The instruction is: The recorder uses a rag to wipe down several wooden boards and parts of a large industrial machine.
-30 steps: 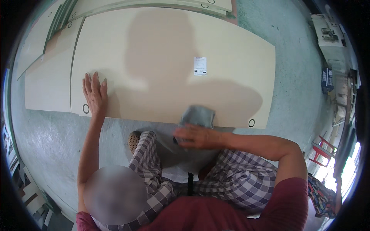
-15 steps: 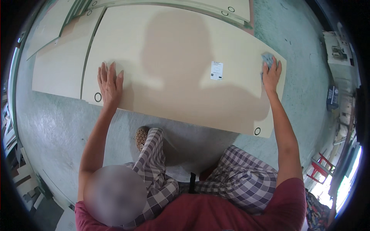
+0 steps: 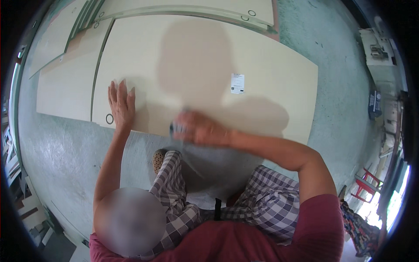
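Observation:
A large cream panel [image 3: 270,65] lies flat in front of me, with a small white printed label [image 3: 237,84] on its right half and a dark ring mark [image 3: 109,118] near its left front corner. Flat on the panel beside that mark rests my left hand [image 3: 122,105], fingers stretched out and slightly spread. My right hand [image 3: 198,127], blurred by motion, is at the panel's near edge around the middle. A grey-blue cloth [image 3: 175,129] shows at its fingers, mostly covered by the hand. My head's shadow falls over the panel's surface.
More cream panels lie at the left [image 3: 70,83] and along the far side [image 3: 174,6]. My checked trouser legs [image 3: 168,174] and a perforated tan shoe [image 3: 159,160] are just below the near edge. At right stand a dark blue box [image 3: 375,105] and a red-framed stool [image 3: 364,185].
My right hand with the cloth has swept from the panel's far right side to the near edge at the middle. My left hand stays in place; the view has shifted slightly.

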A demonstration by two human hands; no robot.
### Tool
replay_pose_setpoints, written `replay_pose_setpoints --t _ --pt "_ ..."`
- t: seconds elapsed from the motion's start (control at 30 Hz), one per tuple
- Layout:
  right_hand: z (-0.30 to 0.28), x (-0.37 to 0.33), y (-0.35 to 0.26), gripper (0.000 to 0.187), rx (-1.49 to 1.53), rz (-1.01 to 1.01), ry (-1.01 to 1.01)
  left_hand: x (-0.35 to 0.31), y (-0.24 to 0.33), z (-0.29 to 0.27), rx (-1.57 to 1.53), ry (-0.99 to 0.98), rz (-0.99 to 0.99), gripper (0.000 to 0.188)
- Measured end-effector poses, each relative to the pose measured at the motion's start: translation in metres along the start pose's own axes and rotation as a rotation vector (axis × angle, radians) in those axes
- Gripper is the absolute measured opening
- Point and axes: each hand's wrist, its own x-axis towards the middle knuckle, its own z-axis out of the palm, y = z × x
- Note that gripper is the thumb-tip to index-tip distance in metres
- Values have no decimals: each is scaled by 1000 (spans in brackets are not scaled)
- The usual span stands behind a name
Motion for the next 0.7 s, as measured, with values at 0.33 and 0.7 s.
replay_pose_setpoints --t 0.33,0.7 --pt "-165 -74 61 52 -224 405 20 -32 -13 12 -353 7 -211 46" --pt "-346 -259 131 99 -139 1830 386 -9 131 -26 -185 -105 193 44"
